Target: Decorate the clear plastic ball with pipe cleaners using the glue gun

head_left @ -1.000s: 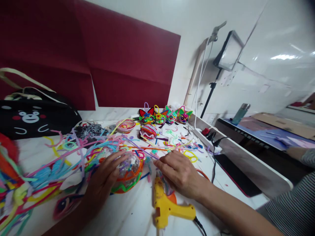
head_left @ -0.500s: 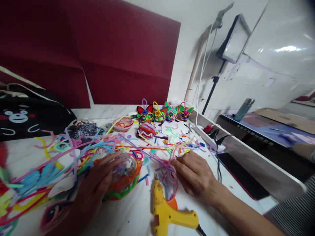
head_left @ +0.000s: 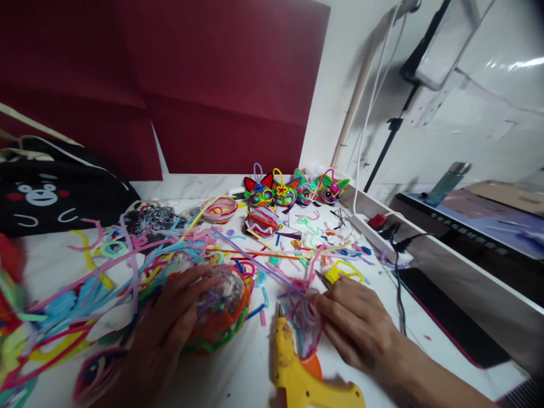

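Note:
My left hand (head_left: 174, 311) has its fingers spread over the left side of a clear round shell (head_left: 225, 294) edged with orange and green pipe cleaners. The fingertips rest on its top. Between the thumb and fingers of my right hand (head_left: 357, 320) is the lower end of a long purple pipe cleaner (head_left: 259, 263). A dark pointed tip, part of a tool I cannot fully see, sticks out by that hand. Just left of my right hand, a yellow glue gun (head_left: 289, 357) lies with its nozzle pointing away, beside a translucent piece with coloured strips (head_left: 306, 326).
Colourful pipe cleaners (head_left: 140, 249) are strewn across the left and middle. Several cat-like ornaments (head_left: 284, 192) stand at the back wall. A black bag (head_left: 51, 198) sits at the left. On the right are a black pad (head_left: 450, 317), cables and a raised white edge (head_left: 446, 263).
The whole view has shifted, so things on the right appear farther right. A dark tool tip and a yellow loop now show beside my right hand. My left hand stays on the shell.

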`<action>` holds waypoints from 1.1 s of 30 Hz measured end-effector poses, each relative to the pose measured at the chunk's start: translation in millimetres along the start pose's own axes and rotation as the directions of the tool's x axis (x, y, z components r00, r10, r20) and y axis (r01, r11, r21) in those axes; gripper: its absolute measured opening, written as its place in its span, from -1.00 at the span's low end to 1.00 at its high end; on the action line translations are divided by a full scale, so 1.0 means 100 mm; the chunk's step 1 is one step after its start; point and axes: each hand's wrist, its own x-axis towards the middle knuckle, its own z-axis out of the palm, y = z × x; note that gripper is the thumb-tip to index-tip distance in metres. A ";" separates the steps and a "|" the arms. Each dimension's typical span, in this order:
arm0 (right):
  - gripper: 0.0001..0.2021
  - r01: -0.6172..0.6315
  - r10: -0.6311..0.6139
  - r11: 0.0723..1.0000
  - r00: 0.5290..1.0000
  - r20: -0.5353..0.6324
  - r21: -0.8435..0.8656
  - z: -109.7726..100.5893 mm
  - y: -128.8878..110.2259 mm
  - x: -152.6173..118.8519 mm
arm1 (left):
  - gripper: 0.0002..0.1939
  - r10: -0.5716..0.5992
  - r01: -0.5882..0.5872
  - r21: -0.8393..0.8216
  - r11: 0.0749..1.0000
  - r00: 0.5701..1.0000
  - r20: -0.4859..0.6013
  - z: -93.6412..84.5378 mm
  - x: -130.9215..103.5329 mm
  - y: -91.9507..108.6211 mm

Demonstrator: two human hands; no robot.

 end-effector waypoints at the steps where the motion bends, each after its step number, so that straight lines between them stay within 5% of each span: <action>1: -0.79 -0.011 0.011 1.000 1.000 -0.003 0.012 0.00 0.00 0.00 | -0.55 -0.010 0.010 0.000 1.000 1.000 0.002 0.00 0.00 0.01; 9: -0.82 -0.038 0.042 0.997 0.998 -0.052 0.067 0.00 0.01 0.02 | -0.56 -0.034 0.035 -0.012 0.999 0.998 0.059 -0.02 0.02 0.04; 33: -0.83 -0.058 0.060 0.995 0.998 -0.018 0.080 0.05 0.04 0.04 | -0.55 0.043 -0.044 -0.031 0.999 0.999 -0.017 0.02 0.02 0.03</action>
